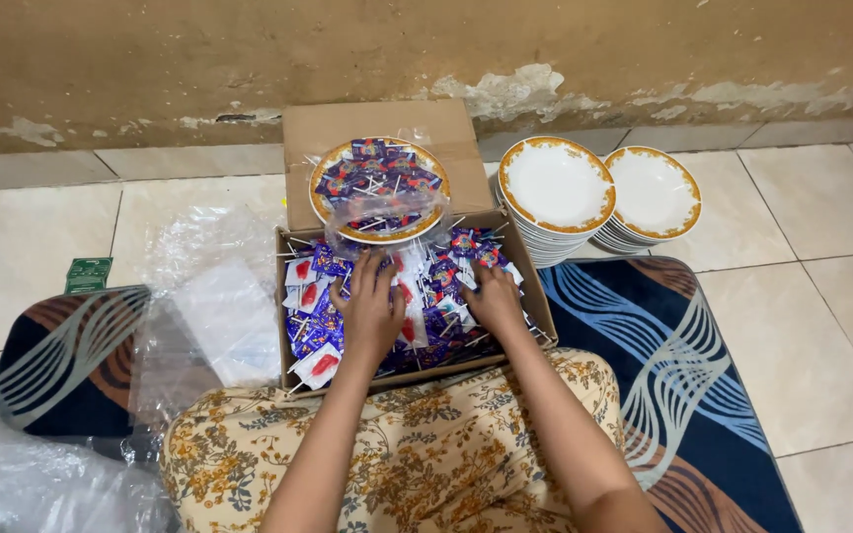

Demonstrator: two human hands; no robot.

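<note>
An open cardboard box (pixel 542 314) rests in front of my lap, filled with several small wrapped lollipops (pixel 313 321) in blue, red and white wrappers with thin sticks. My left hand (pixel 369 308) lies palm down on the pile, fingers spread. Over the pile's right side, my right hand (pixel 494 296) has its fingers curled into the sweets. On the box's rear flap lies a gold-rimmed plate (pixel 324 212) loaded with lollipops and covered with clear plastic.
Two stacks of white plates with gold rims (pixel 557 186) (pixel 654 190) stand on the tiled floor to the right of the box. Crumpled clear plastic sheets (pixel 211 316) lie at left. A small green card (pixel 88 273) lies further left. A patterned mat (pixel 678 385) spreads beneath me.
</note>
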